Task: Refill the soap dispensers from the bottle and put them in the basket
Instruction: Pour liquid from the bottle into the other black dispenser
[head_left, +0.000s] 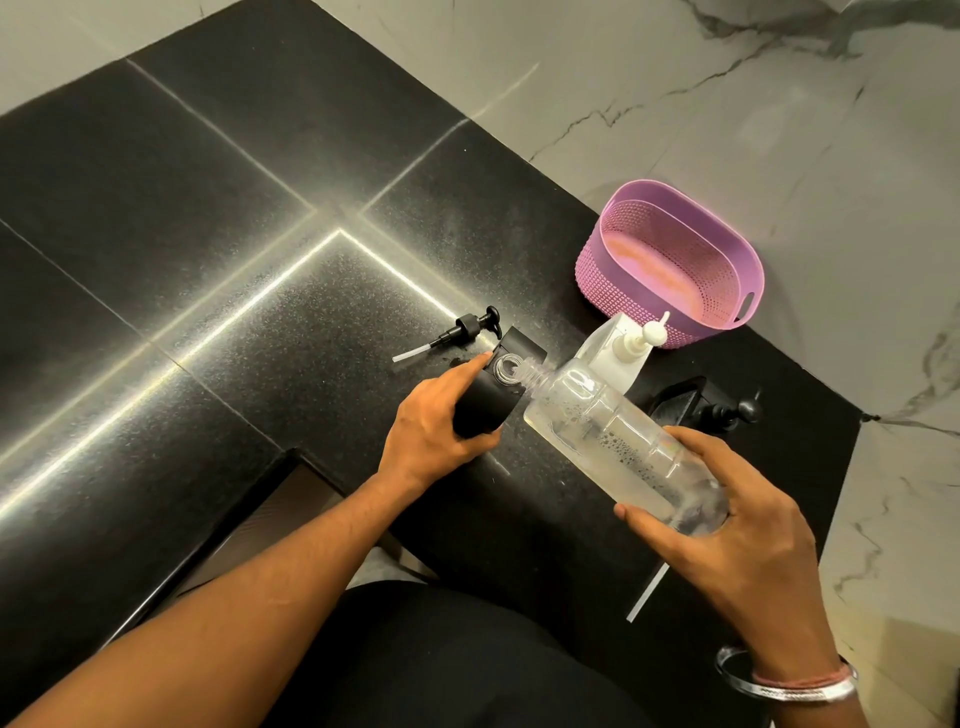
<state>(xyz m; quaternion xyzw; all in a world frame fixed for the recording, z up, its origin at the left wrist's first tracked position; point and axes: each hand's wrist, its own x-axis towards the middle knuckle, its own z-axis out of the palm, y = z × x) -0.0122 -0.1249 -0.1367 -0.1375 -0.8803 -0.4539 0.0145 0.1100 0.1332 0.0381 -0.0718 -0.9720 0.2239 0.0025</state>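
Black counter (208, 208): three dispensers, one bottle (613, 436), one basket (675, 270).

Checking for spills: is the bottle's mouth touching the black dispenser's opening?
Cannot tell. In the head view the clear bottle's mouth meets the black dispenser's opening, contact unclear.

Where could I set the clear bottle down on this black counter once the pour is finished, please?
Widest bare patch: the counter left of the loose pump. Crowded: right side, where the black dispenser, bottle, white dispenser, another black dispenser and basket cluster.
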